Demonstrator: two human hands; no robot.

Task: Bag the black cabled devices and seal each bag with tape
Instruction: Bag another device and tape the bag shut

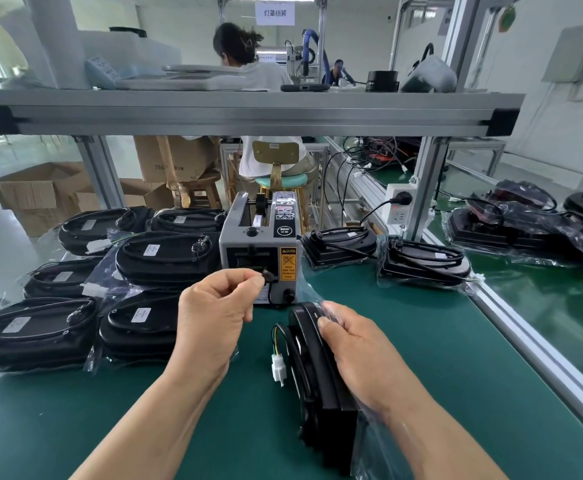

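- Left hand (213, 306): the fingers are curled; thumb and forefinger pinch the tape (264, 276) right at the outlet slot of the tape dispenser (258, 244). The piece itself is small and hard to make out.
- Right hand (362, 355): the fingers are wrapped over the upper edge of the black device (317, 382), gripping it through the clear bag (383, 455).
- The black device stands on its edge on the green mat (439, 341), just in front of the dispenser and between the 2 forearms. Clear plastic shows around its top and lower right.
- The device's cable (284, 336) loops out on its left side. It ends in a white connector (278, 370) with coloured wires, hanging just above the mat.
- The tape dispenser is a grey box with a yellow caution label and a black knob on its front. It sits at the middle of the mat, beyond both hands.
- Left of the dispenser, 6 bagged devices (165, 258) lie flat, some stacked, each with a white label and a coiled cable.
- Right of the dispenser, 2 more bagged devices (425, 261) lie side by side on the mat.
- Across an aluminium rail, a heap of black units (525, 223) rests on the neighbouring bench.
- A white power socket (399, 206) is fixed to the frame post, with a black plug in it.
- An aluminium shelf (248, 110) spans the bench overhead.
- Beyond the shelf, a person (248, 64) sits with their back turned; cardboard boxes (40, 195) stand on the floor at the left.
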